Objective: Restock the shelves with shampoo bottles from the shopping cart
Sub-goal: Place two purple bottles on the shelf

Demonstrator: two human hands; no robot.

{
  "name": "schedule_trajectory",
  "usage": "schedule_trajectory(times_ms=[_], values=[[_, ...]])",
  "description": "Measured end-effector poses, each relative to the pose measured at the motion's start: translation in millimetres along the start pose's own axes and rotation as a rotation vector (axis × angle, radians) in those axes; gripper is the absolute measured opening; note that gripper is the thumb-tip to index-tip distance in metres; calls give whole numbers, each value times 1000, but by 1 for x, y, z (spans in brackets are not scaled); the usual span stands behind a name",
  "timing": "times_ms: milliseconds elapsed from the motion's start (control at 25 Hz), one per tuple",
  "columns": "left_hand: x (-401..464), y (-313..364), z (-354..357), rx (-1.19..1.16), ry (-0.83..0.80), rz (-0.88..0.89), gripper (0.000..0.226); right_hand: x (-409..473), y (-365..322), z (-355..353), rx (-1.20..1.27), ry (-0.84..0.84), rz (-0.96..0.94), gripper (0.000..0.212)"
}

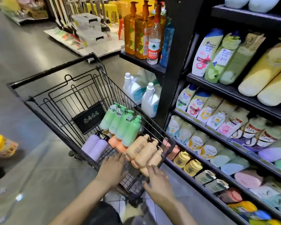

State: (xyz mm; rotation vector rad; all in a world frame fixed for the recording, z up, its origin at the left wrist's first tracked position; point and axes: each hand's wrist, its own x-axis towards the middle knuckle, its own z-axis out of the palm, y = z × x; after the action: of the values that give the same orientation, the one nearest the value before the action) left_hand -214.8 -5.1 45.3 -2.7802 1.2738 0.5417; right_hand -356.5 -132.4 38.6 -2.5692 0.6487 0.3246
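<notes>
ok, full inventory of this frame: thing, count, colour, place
shopping cart: 1, black wire, aisle left of shelves
green bottles: 4, in cart
purple bottles: 2, cart, left side
orange bottles: at least 2, under the green ones
tan bottles: about 4, cart's near end
white jugs: 2, low end shelf
amber pump bottles: 2 or 3, upper end shelf
water bottle: 1, clear, red label, same shelf
shelves: black, right, stocked with shampoo
left hand: open, at the cart's near end
right hand: open, touching a tan bottle
</notes>
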Motion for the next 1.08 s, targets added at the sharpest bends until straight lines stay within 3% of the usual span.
schedule_trajectory(times_ms=[240,480,560,800,1080], values=[[37,-127,3,-56,-38,-53,65,90,-83,49,-34,-52,17,53],[118,-244,-2,59,-217,49,62,181,-150,91,-18,-160,185,54],[144,-274,0,2,-296,51,58,205,-163,106,50,-181,235,53],[225,-321,31,-205,-550,-18,53,266,-177,148,245,-307,407,55],[309,-339,90,-149,-693,-119,48,353,-148,216,654,-371,577,79]])
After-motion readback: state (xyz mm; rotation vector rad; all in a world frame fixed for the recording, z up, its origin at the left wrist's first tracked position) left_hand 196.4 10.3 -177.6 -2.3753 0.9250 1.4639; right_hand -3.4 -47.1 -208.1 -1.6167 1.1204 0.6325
